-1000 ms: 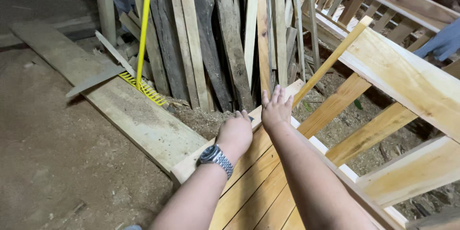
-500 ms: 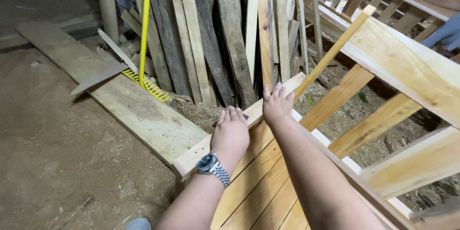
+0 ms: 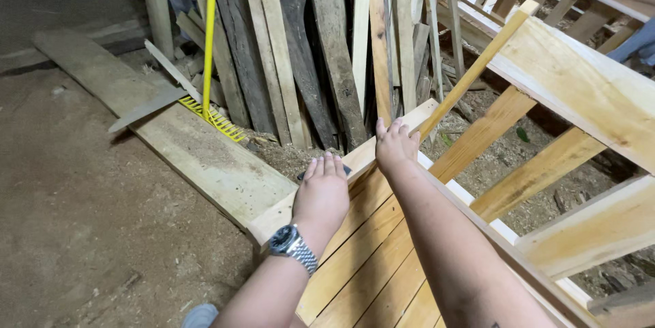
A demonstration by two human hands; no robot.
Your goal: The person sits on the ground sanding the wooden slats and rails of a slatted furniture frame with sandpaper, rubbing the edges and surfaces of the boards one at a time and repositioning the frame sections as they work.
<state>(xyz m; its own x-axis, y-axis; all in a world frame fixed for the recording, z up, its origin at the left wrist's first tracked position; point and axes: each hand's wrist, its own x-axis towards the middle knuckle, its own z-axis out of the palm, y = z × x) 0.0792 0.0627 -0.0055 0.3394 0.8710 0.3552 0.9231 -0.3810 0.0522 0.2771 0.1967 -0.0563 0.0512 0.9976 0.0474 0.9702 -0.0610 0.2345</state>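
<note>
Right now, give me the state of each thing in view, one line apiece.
Left hand: flat, palm down on the slatted wooden panel.
Right hand: flat on the panel's end rail, fingers stretched forward.
Slatted wooden panel: tilted, far end resting on the ground.
Wristwatch: strapped on the left wrist.
Yellow rake: upright, tines on the floor plank.
Planks: leaning upright in a row.
Wooden frame: slanted, bare.

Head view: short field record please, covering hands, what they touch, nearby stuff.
left hand: flat, palm down on slatted wooden panel, by its end rail
right hand: flat on end rail
left wrist: metal wristwatch
behind: upright planks, yellow rake
floor: long board on dirt
right side: wooden frame
</note>
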